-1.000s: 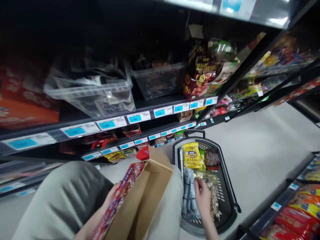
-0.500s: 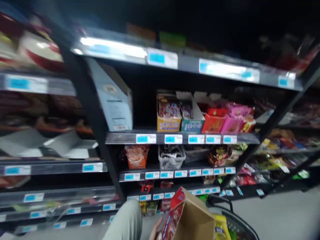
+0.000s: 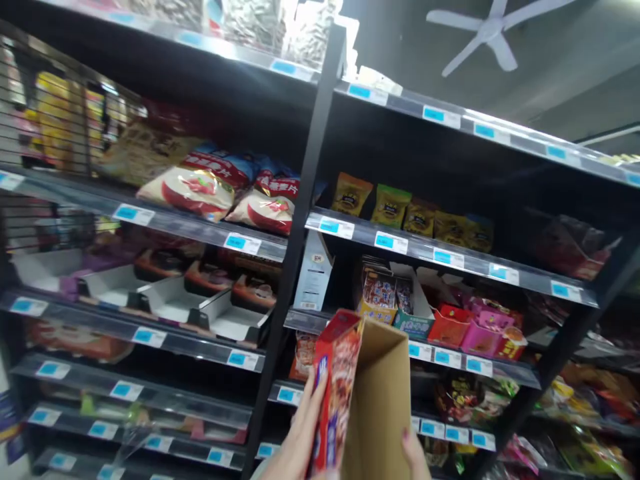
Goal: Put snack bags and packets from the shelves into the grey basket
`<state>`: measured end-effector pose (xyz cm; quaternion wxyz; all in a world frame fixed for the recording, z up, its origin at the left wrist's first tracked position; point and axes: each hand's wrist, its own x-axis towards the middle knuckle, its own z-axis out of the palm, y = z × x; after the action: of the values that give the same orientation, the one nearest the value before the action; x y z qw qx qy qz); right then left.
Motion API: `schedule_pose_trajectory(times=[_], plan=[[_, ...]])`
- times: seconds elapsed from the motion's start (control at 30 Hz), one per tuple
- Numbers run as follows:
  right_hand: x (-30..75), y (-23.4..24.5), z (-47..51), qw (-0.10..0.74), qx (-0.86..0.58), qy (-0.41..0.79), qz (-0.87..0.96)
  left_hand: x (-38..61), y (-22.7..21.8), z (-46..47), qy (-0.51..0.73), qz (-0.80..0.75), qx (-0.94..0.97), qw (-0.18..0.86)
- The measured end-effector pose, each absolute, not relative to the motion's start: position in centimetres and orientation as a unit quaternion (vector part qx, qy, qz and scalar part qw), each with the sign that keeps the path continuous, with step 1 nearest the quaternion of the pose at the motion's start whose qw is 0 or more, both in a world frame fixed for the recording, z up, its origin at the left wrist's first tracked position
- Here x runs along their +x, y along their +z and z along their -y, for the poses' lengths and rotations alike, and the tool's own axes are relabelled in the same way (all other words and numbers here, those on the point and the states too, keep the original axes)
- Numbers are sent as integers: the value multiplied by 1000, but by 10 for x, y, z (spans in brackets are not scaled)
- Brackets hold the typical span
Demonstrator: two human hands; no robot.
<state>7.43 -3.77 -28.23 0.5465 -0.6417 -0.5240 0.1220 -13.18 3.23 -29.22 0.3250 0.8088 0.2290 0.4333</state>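
Note:
Between my two hands is an open cardboard box (image 3: 383, 400), red and printed on its left side and plain brown inside. Its open side faces me, and no contents show within it. My left hand (image 3: 303, 427) grips the red printed side, fingers laid along it. On the opposite edge my right hand (image 3: 416, 457) holds the box, with only part of it in view at the bottom. Just beyond the box, a shelf carries a yellow display box (image 3: 376, 312) of small packets and a teal display box (image 3: 416, 325).
Red (image 3: 453, 327) and pink packets (image 3: 487, 327) stand right of the teal box. A pale blue carton (image 3: 314, 273) leans by the black upright (image 3: 320, 133). Large red-and-white bags (image 3: 200, 183) lie on the left shelf, above white open trays (image 3: 175, 300). A ceiling fan (image 3: 490, 28) hangs overhead.
The view has tilted up and swung left, bringing upper shelves and ceiling into sight. The cardboard box has risen to shelf height, now with both hands on it. The basket has left the view.

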Motion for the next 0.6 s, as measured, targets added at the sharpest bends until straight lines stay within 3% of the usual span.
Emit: schedule_pose_trajectory(times=[0.13, 0.2, 0.27, 0.43, 0.6], plan=[[82, -214, -12, 564, -660, 82, 490, -137, -215, -64, 438, -226, 813, 310], [85, -181, -26, 521, -700, 17, 488, -137, -190, -86, 423, -231, 826, 291], [81, -154, -33, 445, -754, -59, 480, -134, -177, -112, 431, -263, 840, 201], [43, -117, -50, 254, -855, -169, 418, -113, -189, -168, 378, -366, 847, -74], [20, -101, -102, 200, -854, -203, 436, -95, -230, -193, 346, -384, 844, -145]])
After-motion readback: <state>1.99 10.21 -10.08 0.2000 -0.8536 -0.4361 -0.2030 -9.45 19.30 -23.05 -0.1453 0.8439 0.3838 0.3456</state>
